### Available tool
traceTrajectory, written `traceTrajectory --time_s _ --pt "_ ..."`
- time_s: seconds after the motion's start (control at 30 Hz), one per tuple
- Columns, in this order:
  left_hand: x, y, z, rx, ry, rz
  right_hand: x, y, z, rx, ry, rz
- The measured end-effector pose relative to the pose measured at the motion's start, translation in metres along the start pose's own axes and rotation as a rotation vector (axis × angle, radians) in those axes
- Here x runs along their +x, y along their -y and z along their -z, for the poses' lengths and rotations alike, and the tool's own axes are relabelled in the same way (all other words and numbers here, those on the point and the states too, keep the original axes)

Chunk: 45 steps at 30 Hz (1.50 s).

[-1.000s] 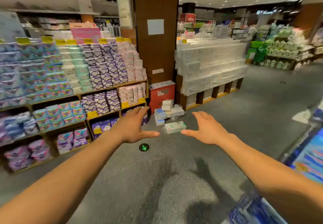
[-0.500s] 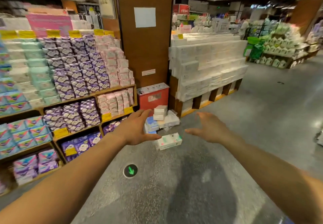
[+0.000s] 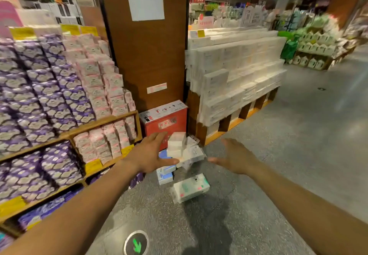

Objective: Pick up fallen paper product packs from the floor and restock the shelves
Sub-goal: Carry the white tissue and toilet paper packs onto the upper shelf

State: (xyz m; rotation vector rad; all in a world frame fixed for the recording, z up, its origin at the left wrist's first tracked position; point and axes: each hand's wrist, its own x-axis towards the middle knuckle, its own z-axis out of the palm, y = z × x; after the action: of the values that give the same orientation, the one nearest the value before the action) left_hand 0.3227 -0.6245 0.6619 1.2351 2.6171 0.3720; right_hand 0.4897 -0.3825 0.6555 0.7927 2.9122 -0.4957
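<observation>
Nearest: green arrow marker set in the floor, both forearms reaching forward over it

Target, by judgement: green-printed pack lying flat on the floor, alone, just short of the heap. In the view it sits below and between the two hands, about midway, neither clearly closer. Long axis runs across the body, left end a little nearer the person, so its short ends face left and right, which suits a two-handed clasp from the ends

Left hand: released, fingers straight and spread, thumb out toward the right, holding nothing
Right hand: released, palm facing inward, thumb pointing left, holding nothing. Palms face each other, well apart

Beyond the hands: heap of white packs over blue packs, on the floor against the red box. Left thumb overlaps the heap in view; contact cannot be told

Behind: brown pillar; wooden shelves to the left for restocking

Next, by judgement: both hands must drop and close in
</observation>
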Motion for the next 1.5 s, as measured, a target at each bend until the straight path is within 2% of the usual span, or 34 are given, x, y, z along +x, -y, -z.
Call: traceTrajectory --time_s 0.2,0.4,0.5,0.77,1.0,1.1,1.2,1.33,1.5 --pt "0.162 0.031 -0.017 -0.023 0.051 0.057 0.17 -0.048 -0.004 0.022 0.073 0.001" --pt "0.311 0.08 -0.105 -0.041 0.036 0.193 0.357 -0.108 -0.058 0.087 0.152 0.138" --pt "0.379 0.112 -0.168 -0.05 0.074 0.256 0.434 -0.137 -0.121 0.131 0.185 0.169" --pt "0.526 0.216 -0.391 -0.103 0.081 0.296 0.594 -0.208 -0.353 0.03 0.294 0.118" --pt "0.574 0.29 -0.613 -0.228 0.142 0.418 0.686 -0.273 -0.559 0.026 0.341 0.011" --pt "0.578 0.313 -0.705 -0.292 0.194 0.498 0.71 -0.309 -0.638 0.04 0.415 -0.104" --pt "0.581 0.333 -0.782 -0.33 0.221 0.572 0.72 -0.347 -0.706 -0.014 0.425 -0.122" --pt "0.585 0.356 -0.862 -0.385 0.208 0.743 0.73 -0.386 -0.772 -0.039 0.456 -0.151" --pt "0.59 0.362 -0.92 -0.488 0.279 0.956 0.742 -0.407 -0.816 0.032 0.457 -0.298"
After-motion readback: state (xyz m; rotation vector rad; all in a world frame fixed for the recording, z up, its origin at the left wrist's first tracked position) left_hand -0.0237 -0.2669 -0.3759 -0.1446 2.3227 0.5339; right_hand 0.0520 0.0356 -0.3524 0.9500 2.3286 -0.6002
